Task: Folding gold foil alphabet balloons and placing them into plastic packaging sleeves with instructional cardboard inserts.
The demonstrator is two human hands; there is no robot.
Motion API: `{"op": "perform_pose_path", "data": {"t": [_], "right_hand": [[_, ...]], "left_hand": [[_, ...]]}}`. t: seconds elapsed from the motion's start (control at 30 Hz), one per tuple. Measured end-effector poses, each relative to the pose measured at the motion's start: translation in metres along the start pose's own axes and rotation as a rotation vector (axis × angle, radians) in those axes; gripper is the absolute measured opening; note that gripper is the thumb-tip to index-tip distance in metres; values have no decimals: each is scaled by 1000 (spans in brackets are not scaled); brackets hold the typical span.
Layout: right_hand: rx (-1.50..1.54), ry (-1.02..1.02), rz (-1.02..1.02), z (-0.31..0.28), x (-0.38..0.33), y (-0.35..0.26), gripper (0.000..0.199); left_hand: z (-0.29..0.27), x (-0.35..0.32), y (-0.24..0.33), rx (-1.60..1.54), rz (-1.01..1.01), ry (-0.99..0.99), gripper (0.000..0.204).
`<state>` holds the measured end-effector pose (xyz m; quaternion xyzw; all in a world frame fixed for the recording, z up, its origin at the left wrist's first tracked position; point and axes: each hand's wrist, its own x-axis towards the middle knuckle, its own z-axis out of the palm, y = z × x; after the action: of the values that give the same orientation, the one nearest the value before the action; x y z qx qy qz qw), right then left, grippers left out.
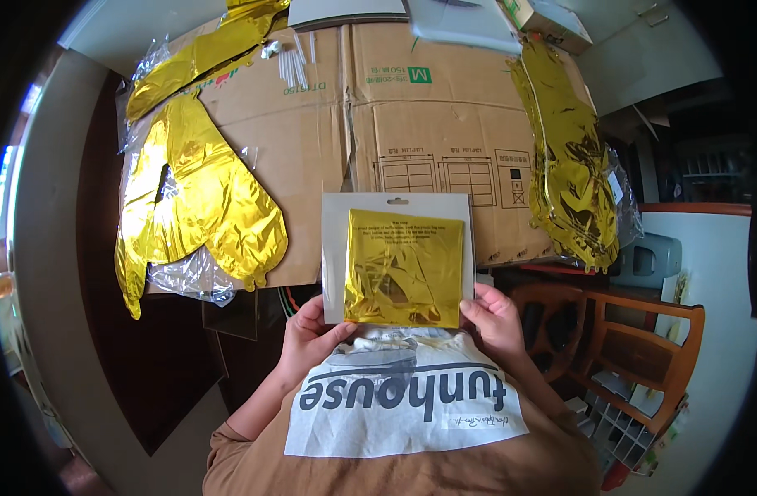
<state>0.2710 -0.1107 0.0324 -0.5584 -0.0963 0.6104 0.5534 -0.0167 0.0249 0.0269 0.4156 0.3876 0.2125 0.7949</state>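
A flat pack with a folded gold foil balloon (403, 269) on a pale backing card (335, 248) is held upright in front of my chest. The card has a hang slot at its top edge, and small dark print shows on the clear wrapper. My left hand (312, 329) pinches the lower left corner, thumb in front. At the lower right corner my right hand (496, 318) grips it the same way. On the cardboard to the left lies a flat, uninflated gold foil balloon (200, 186); along the right edge rests another gold foil balloon (564, 157).
A flattened cardboard sheet (312, 149) covers the table. Farther back are another gold foil piece (196, 70), several white straws (292, 68), a translucent lid-like sheet (465, 25) and a small box (548, 25). A wooden chair (643, 347) stands at the right.
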Motion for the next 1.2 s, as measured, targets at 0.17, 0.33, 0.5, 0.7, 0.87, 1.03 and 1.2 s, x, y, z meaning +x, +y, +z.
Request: {"op": "perform_pose_path", "data": {"t": [0.17, 0.33, 0.5, 0.7, 0.87, 1.03, 1.2], "right_hand": [[-91, 2, -115, -6, 30, 2, 34], [163, -263, -144, 9, 24, -23, 48], [239, -222, -200, -7, 30, 7, 41], [260, -215, -207, 2, 24, -2, 51], [169, -234, -227, 10, 18, -18, 63], [44, -100, -297, 4, 22, -3, 55], [136, -25, -366, 11, 26, 8, 46]], "left_hand": [[23, 28, 20, -70, 132, 128, 72], [23, 37, 19, -80, 50, 195, 87], [33, 31, 25, -83, 189, 82, 98], [28, 33, 22, -29, 177, 111, 88], [27, 36, 4, -5, 274, 195, 80], [30, 35, 5, -25, 246, 190, 79], [37, 37, 3, 43, 319, 212, 81]]}}
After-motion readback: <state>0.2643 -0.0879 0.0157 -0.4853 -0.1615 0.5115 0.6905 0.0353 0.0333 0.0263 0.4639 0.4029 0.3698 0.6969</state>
